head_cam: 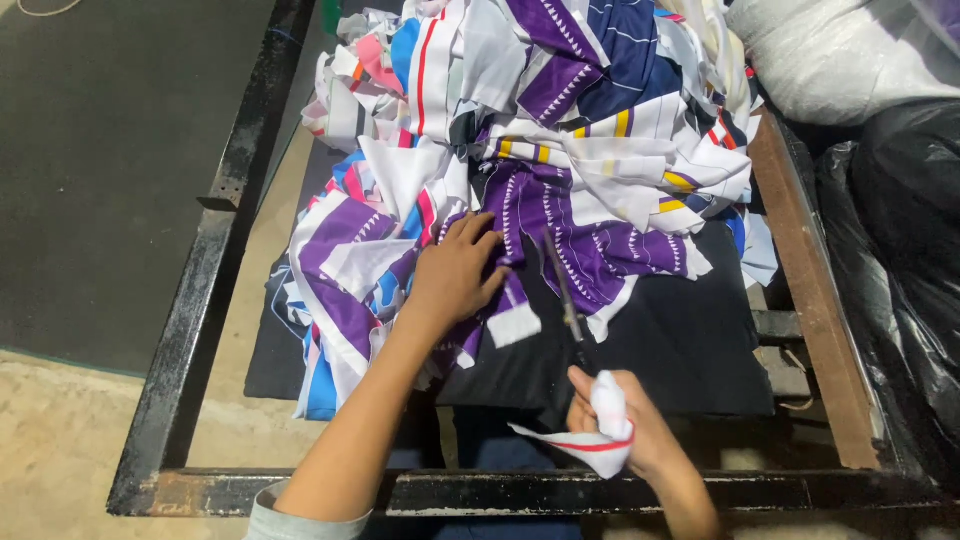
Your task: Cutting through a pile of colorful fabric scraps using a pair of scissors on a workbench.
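Your left hand [455, 278] lies flat, fingers spread, on the heap of purple, white and blue printed fabric scraps [540, 150] — your right hand [625, 425], nearer you, clenches a white red-striped cloth strip [590, 440] and long dark scissors [565, 290].

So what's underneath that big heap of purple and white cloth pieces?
The heap of cloth pieces lies on a black sheet spread inside a dark metal frame. The left hand presses on the heap. What the sheet itself rests on is covered.
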